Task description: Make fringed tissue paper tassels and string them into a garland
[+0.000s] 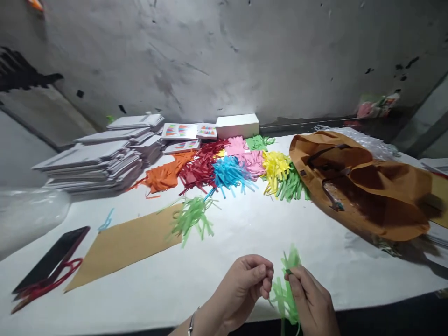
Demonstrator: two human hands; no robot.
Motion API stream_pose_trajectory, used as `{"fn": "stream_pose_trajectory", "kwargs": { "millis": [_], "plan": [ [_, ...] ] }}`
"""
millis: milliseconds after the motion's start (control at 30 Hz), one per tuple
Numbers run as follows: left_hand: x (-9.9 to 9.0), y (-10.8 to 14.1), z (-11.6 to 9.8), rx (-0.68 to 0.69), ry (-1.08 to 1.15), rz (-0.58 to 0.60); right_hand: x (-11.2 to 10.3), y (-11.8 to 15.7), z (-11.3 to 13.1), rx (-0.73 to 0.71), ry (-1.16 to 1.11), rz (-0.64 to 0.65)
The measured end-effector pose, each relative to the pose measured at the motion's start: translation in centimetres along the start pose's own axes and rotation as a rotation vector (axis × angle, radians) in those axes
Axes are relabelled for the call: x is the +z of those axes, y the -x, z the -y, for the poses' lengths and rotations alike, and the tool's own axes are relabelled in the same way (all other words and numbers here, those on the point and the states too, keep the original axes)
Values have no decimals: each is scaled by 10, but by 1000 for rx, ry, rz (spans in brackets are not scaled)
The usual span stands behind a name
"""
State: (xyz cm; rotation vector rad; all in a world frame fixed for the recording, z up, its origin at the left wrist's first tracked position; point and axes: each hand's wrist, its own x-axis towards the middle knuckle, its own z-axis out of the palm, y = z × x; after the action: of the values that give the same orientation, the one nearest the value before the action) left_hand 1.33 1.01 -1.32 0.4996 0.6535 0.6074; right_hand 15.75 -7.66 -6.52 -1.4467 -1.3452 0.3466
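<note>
Near the front edge of the table, my right hand (311, 298) pinches a light green paper tassel (289, 303) at its dark green twisted top, and its cut strips fan out up and down. Just left of it is my left hand (247, 287), fingers curled and thumb against the forefinger; whatever may be between them is too small to make out. A bracelet circles the left wrist. Another light green tassel (195, 217) lies loose on the right end of a brown cardboard sheet (129, 238).
Colourful tassels, such as a blue one (231, 175), line the back middle. White stacks (94, 163) stand back left, and a white box (238, 125) by the wall. An orange-brown bag (367, 186) sits right. A phone (52, 259) and red-handled scissors (58, 280) lie left.
</note>
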Motion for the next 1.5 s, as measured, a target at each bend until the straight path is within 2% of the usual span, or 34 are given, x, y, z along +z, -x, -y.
{"fn": "stream_pose_trajectory", "kwargs": {
  "millis": [200,333,433,633,933,1067,1167,1233,1367,1500],
  "plan": [
    [-26,23,6,61,69,-27,11,13,18,-74,45,160],
    [-36,32,11,81,81,-9,15,9,39,-253,116,205],
    [-40,38,13,113,40,11,19,4,53,-382,191,220],
    [-48,47,11,206,-49,52,28,-2,72,-509,300,173],
    [-50,55,12,235,-179,28,19,-6,79,-628,437,262],
    [-51,60,9,315,-389,-1,16,-7,79,-610,421,330],
    [-52,65,5,456,-657,-6,17,-5,79,-531,363,392],
    [-53,67,3,513,-759,-11,19,-3,78,-464,317,416],
    [-55,66,5,493,-744,-25,20,0,72,-344,232,426],
    [-57,59,10,322,-534,-61,23,0,65,-362,193,426]
  ]
}}
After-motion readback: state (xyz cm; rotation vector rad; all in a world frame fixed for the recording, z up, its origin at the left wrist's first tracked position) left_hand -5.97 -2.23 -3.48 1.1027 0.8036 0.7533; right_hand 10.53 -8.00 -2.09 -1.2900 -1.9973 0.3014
